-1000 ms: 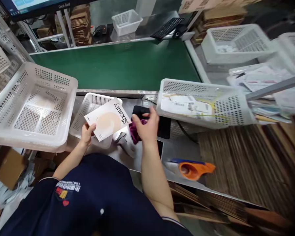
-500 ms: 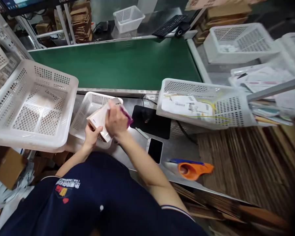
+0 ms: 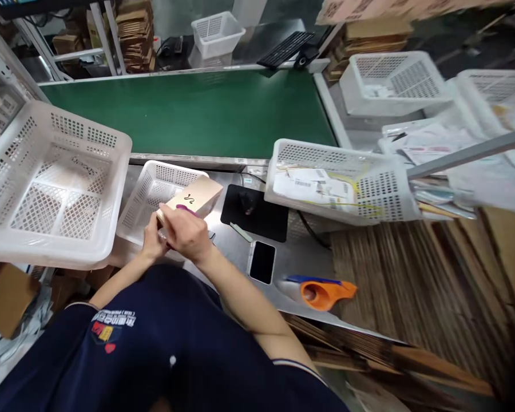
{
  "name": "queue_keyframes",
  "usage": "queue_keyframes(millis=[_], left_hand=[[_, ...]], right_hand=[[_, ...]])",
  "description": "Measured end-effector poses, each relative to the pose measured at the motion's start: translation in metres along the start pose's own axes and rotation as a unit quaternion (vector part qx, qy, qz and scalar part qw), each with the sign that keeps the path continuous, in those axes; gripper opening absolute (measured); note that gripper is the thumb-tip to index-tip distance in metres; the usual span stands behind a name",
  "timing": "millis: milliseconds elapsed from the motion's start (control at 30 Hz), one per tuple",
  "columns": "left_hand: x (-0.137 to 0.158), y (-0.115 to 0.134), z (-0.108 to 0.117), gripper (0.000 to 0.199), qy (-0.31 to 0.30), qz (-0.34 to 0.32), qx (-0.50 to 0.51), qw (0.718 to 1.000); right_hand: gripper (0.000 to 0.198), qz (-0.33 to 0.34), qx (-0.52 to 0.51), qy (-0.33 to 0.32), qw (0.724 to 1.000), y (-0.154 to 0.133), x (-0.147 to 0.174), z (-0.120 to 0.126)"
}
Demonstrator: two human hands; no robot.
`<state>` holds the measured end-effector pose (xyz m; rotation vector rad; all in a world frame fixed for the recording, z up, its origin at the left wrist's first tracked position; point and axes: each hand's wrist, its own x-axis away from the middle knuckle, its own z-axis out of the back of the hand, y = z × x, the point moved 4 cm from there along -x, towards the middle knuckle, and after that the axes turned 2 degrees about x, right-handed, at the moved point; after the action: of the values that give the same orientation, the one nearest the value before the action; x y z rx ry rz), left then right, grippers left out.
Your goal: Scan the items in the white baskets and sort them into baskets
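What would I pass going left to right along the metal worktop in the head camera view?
Large white basket → small white basket → tan box → black mat → phone → orange tape dispenser → flat cardboard stack.

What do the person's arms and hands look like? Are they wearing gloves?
No gloves: the left hand and right hand are bare, and so are the forearms. The dark navy shirt has short sleeves, a thin pale stripe at the sleeve edge, and a small white, yellow and red logo.

A green conveyor belt [image 3: 206,111] runs behind the steel workbench [image 3: 300,260], cardboard stacked beyond.
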<state>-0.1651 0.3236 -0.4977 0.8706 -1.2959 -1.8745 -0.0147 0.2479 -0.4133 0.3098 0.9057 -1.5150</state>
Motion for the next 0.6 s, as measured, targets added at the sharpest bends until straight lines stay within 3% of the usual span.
queue_keyframes(millis=[133,167,200,333,400,500,600], left_hand=[[-0.001,0.01,0.021,0.072,-0.005,-0.135,-0.085,0.987],[-0.001,0.014,0.023,0.074,-0.014,-0.163,-0.1,0.981],[0.0,0.018,0.024,0.074,-0.022,-0.188,-0.111,0.976],[0.001,0.029,0.023,0.055,-0.029,-0.257,-0.109,0.96],[0.002,0.031,0.025,0.059,-0.029,-0.281,-0.097,0.954],[0.004,0.027,0.029,0.07,-0.046,-0.274,-0.069,0.958],[0.006,0.013,0.03,0.071,-0.055,-0.19,0.027,0.98]], right_hand=[[0.044,-0.176,0.068,-0.009,0.982,0.044,-0.01,0.017],[0.045,-0.188,0.073,-0.014,0.979,0.049,-0.013,0.019],[0.045,-0.167,0.066,-0.024,0.983,0.046,-0.016,0.019],[0.041,0.051,0.015,-0.056,0.997,-0.012,-0.018,0.004],[0.041,0.061,0.029,-0.044,0.997,-0.016,-0.022,0.0],[0.04,-0.076,0.063,-0.027,0.995,0.042,-0.033,0.011],[0.044,-0.222,-0.031,-0.004,0.974,0.12,-0.03,0.039]])
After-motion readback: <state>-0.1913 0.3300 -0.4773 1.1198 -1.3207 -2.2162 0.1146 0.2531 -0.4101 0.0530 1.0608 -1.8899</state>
